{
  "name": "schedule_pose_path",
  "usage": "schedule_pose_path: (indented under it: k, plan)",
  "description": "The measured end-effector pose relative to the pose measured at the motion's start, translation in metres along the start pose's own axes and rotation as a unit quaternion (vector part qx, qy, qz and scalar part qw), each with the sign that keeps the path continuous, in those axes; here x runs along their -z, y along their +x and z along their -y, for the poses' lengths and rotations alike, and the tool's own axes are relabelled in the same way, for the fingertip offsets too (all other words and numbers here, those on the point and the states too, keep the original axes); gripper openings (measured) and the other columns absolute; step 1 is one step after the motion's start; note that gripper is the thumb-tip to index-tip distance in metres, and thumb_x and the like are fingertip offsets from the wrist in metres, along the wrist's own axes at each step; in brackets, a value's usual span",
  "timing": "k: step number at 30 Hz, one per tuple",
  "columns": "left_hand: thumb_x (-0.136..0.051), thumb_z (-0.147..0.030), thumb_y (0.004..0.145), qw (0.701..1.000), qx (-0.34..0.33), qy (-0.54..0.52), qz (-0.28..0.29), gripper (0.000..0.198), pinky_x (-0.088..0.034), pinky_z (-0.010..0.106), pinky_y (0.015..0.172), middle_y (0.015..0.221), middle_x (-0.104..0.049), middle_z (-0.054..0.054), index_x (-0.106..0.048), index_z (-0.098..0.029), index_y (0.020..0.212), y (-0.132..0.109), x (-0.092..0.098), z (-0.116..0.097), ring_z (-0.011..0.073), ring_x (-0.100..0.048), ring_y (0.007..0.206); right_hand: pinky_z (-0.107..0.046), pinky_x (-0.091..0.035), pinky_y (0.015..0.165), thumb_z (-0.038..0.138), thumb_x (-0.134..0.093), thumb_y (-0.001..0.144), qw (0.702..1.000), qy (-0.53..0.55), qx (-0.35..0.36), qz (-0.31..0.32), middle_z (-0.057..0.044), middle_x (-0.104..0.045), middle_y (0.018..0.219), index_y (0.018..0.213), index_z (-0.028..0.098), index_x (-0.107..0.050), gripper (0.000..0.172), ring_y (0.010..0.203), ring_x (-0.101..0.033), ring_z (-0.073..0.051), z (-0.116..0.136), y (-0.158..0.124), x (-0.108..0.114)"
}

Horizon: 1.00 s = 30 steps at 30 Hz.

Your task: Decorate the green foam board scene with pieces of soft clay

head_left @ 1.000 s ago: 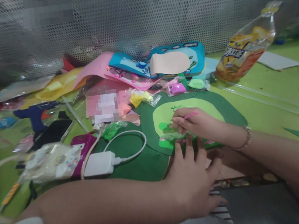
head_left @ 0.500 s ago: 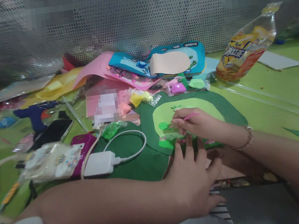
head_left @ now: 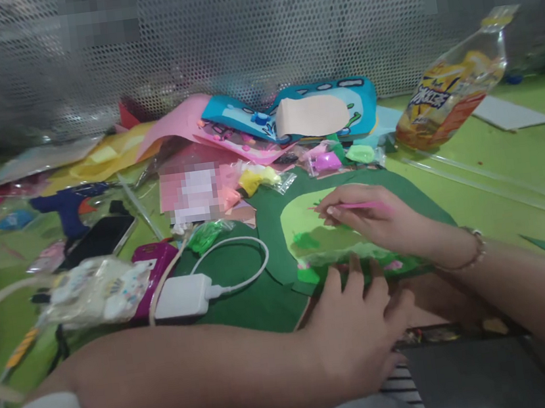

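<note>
My right hand [head_left: 378,221] pinches a thin pink stick tool [head_left: 359,205], its tip over the light green oval [head_left: 305,226] glued on a dark green foam sheet [head_left: 421,202]. Bright green clay blobs [head_left: 305,240] sit on the oval's left part. My left hand [head_left: 358,336] lies flat with fingers spread, fingertips resting on the near edge of the foam sheet. A bracelet circles my right wrist [head_left: 471,249].
A white charger with cable [head_left: 182,296], a purple phone [head_left: 153,258], a black phone [head_left: 102,237], a blue glue gun [head_left: 67,206], clay bags [head_left: 259,179], coloured paper [head_left: 178,126] and a snack bag [head_left: 449,103] crowd the green table. A perforated metal screen [head_left: 252,34] stands behind.
My right hand has lifted from the green blobs and moved up and right over the oval, the pink stick now lying more level. My left hand stays put.
</note>
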<state>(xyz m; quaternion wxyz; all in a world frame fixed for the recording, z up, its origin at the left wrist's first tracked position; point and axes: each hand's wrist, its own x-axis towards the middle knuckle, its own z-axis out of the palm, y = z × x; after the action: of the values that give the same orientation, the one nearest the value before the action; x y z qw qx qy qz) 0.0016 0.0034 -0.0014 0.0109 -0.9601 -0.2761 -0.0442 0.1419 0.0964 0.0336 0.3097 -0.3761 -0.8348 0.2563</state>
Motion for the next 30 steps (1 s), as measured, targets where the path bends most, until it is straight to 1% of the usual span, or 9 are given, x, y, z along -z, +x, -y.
schedule_pose_path:
  k: [5, 9, 12, 15, 18, 21, 23, 28, 30]
  plan:
    - [-0.047, -0.049, 0.082, 1.000, -0.017, -0.005, -0.014, 0.067, -0.025, 0.045, 0.098, 0.139, -0.035, 0.017, -0.029, -0.016, 0.137, 0.001, 0.000, 0.003, 0.0386, -0.031, 0.128, -0.029, -0.045, 0.074, 0.034, -0.035, 0.094, 0.998, -0.020, 0.046, 0.040, -0.007, -0.063, 0.090, 0.096, 0.018, -0.061, 0.030, 0.083, -0.057, -0.016, -0.007, -0.001, -0.003]
    - [-0.047, -0.047, 0.082, 1.000, -0.025, -0.011, -0.015, 0.064, -0.023, 0.042, 0.101, 0.139, -0.036, 0.017, -0.032, -0.014, 0.135, 0.001, 0.001, 0.004, 0.0364, -0.032, 0.128, -0.028, -0.043, 0.072, 0.033, -0.032, 0.095, 0.998, -0.049, 0.042, 0.028, -0.006, -0.061, 0.086, 0.097, 0.017, -0.061, 0.033, 0.081, -0.055, -0.016, -0.011, -0.001, -0.005]
    - [-0.046, -0.047, 0.082, 1.000, -0.022, -0.014, -0.012, 0.063, -0.020, 0.046, 0.103, 0.138, -0.036, 0.018, -0.033, -0.015, 0.134, 0.001, 0.000, 0.004, 0.0383, -0.030, 0.129, -0.025, -0.042, 0.067, 0.028, -0.037, 0.093, 0.998, -0.049, 0.028, 0.036, -0.005, -0.061, 0.082, 0.094, 0.017, -0.060, 0.026, 0.075, -0.055, -0.014, -0.011, -0.001, -0.006]
    - [-0.048, -0.049, 0.080, 1.000, -0.009, -0.014, -0.010, 0.066, -0.017, 0.051, 0.102, 0.141, -0.030, 0.021, -0.032, -0.015, 0.135, 0.001, -0.002, 0.003, 0.0402, -0.027, 0.130, -0.024, -0.042, 0.063, 0.023, -0.042, 0.090, 0.998, -0.041, 0.017, 0.051, -0.003, -0.060, 0.078, 0.088, 0.016, -0.060, 0.020, 0.070, -0.054, -0.012, -0.008, -0.001, -0.007]
    - [-0.049, -0.050, 0.080, 1.000, -0.001, -0.017, -0.003, 0.066, -0.016, 0.054, 0.102, 0.142, -0.028, 0.021, -0.033, -0.016, 0.135, 0.001, -0.003, 0.002, 0.0409, -0.025, 0.130, -0.024, -0.042, 0.061, 0.026, -0.038, 0.092, 0.999, -0.017, 0.004, 0.049, -0.003, -0.058, 0.073, 0.088, 0.016, -0.060, 0.024, 0.065, -0.052, -0.012, -0.008, -0.002, -0.007]
    - [-0.048, -0.050, 0.081, 1.000, -0.005, -0.021, 0.003, 0.066, -0.017, 0.054, 0.102, 0.142, -0.029, 0.021, -0.033, -0.016, 0.135, 0.001, -0.004, 0.002, 0.0415, -0.024, 0.131, -0.024, -0.044, 0.062, 0.026, -0.034, 0.093, 0.999, 0.035, -0.007, 0.040, -0.002, -0.058, 0.078, 0.103, 0.018, -0.056, 0.025, 0.066, -0.052, -0.012, -0.014, -0.005, -0.009]
    - [-0.048, -0.050, 0.081, 1.000, -0.006, -0.021, 0.003, 0.066, -0.017, 0.054, 0.102, 0.142, -0.030, 0.020, -0.033, -0.015, 0.135, 0.001, -0.004, 0.002, 0.0417, -0.023, 0.131, -0.025, -0.045, 0.064, 0.022, -0.033, 0.093, 0.997, 0.072, -0.002, 0.035, -0.002, -0.058, 0.081, 0.111, 0.021, -0.051, 0.026, 0.069, -0.053, -0.012, -0.019, -0.007, -0.011]
    - [-0.046, -0.047, 0.082, 1.000, -0.011, -0.025, 0.009, 0.063, -0.018, 0.055, 0.101, 0.142, -0.031, 0.020, -0.034, -0.015, 0.135, 0.002, -0.001, 0.003, 0.0425, -0.025, 0.130, -0.026, -0.047, 0.067, 0.011, -0.038, 0.087, 0.990, 0.143, -0.009, 0.013, -0.003, -0.052, 0.098, 0.106, 0.022, -0.047, 0.024, 0.075, -0.054, -0.011, -0.017, -0.007, -0.011]
    - [-0.046, -0.046, 0.082, 1.000, -0.011, -0.027, 0.011, 0.063, -0.019, 0.055, 0.101, 0.142, -0.031, 0.019, -0.033, -0.014, 0.135, 0.002, -0.001, 0.003, 0.0420, -0.027, 0.129, -0.027, -0.047, 0.069, 0.010, -0.042, 0.084, 0.991, 0.136, -0.018, 0.002, -0.004, -0.051, 0.097, 0.104, 0.021, -0.048, 0.024, 0.080, -0.053, -0.013, -0.013, -0.006, -0.008]
